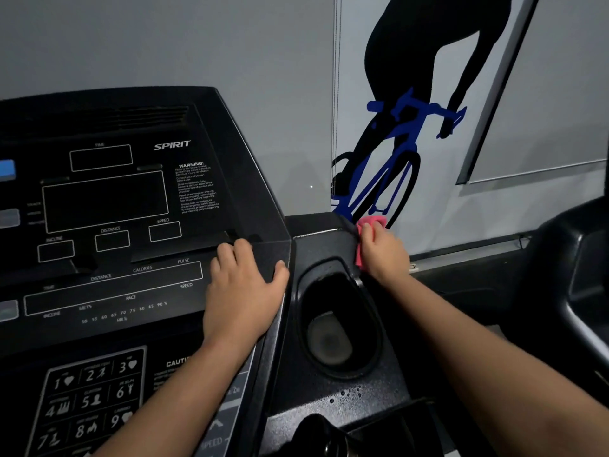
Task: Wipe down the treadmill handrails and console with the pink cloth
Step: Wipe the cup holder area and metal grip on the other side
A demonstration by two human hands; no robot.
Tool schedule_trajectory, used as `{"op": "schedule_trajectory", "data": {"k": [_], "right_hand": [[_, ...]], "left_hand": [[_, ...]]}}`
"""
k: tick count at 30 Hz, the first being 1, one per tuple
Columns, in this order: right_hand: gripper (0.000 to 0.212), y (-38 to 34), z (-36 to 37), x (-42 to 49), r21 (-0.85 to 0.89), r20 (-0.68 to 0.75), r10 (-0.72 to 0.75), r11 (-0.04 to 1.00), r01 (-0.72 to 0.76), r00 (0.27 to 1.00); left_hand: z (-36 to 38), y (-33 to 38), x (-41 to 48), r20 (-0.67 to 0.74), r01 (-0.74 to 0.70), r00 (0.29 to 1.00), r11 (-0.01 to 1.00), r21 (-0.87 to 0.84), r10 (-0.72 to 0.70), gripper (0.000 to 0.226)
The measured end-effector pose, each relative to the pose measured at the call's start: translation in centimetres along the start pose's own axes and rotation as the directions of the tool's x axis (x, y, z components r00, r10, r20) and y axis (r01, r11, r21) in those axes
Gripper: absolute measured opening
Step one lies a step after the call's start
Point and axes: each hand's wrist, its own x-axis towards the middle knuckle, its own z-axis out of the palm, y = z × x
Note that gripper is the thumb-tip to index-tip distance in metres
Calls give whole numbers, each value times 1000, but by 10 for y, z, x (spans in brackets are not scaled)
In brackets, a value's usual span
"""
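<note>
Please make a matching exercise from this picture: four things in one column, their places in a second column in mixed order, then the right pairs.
1. crumpled pink cloth
2. left hand
3. deep oval black cup holder
4. blue bicycle picture

a. on the grey wall
b. resting flat on the black console
c. gripped by the right hand
d. sunk in the speckled black panel

Pairs: 1-c, 2-b, 3-d, 4-a

The person's left hand point(242, 291) and right hand point(382, 252) are bare; both forearms are uncovered along their whole visible length.
</note>
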Motion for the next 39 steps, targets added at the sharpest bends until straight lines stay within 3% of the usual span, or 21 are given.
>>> {"op": "schedule_trajectory", "data": {"k": [2,4,8,11,14,18,22,24,29,33,35,37,39], "right_hand": [[49,-22,10,-9,-127,-181,-75,990,53,981],[49,-45,23,-16,-217,-226,-218,961,169,949],[33,-73,43,-16,-280,-262,-565,820,498,783],[39,-75,29,4,-260,-137,-673,733,629,727],[49,-74,10,26,-170,71,-581,794,584,811],[49,-52,3,35,3,173,-372,926,377,912],[53,-11,-9,20,134,248,-214,974,185,945],[47,11,-12,7,121,232,-187,979,162,955],[43,16,-2,0,-38,25,-133,990,134,991],[45,-23,7,7,-133,-126,-169,979,152,977],[48,-47,15,3,-220,-189,-285,945,243,940],[39,-63,28,-8,-310,-224,-505,848,430,834],[36,-64,39,-21,-363,-171,-651,739,567,739]], "left_hand": [[0,0,1,-5,-6,1000,1000,5,6,45],[1,1,2,7,12,1000,1000,14,-12,45],[0,3,2,4,29,1000,1000,1,-29,46],[-2,1,2,20,39,999,999,-25,-38,47],[-4,-2,0,36,51,998,997,-61,-49,49],[-6,-3,-1,48,54,998,996,-72,-50,50],[-5,-4,-2,23,39,999,998,-57,-38,48],[-3,-5,-2,20,36,999,998,-51,-35,48],[-1,-2,-1,5,18,1000,999,-32,-17,44],[-1,3,0,1,27,1000,1000,-12,-27,43],[-1,3,0,7,34,999,999,-6,-34,43],[-1,3,1,10,43,999,999,-5,-43,44],[-1,2,0,5,50,999,999,-10,-50,45]]}}
